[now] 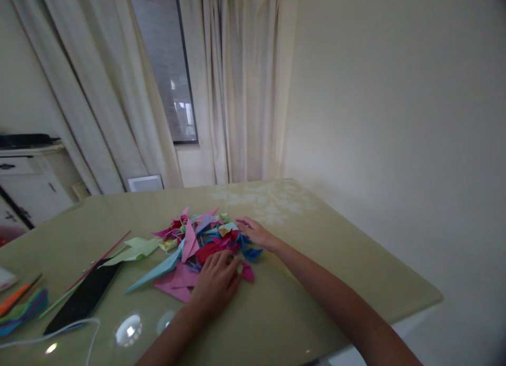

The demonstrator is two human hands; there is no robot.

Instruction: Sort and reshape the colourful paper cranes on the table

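The bare left forearm slants forward, the left hand palm down with fingers bent. The right forearm reaches farther, angled leftward, the right hand's fingers loosely extended.

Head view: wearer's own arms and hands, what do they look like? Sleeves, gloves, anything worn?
Left hand and right hand are both ungloved. Left forearm and right forearm are slim and bare as far as the frame shows; no sleeve, watch, bracelet, cable or marking visible. Rings or nail colour: too blurred to tell.
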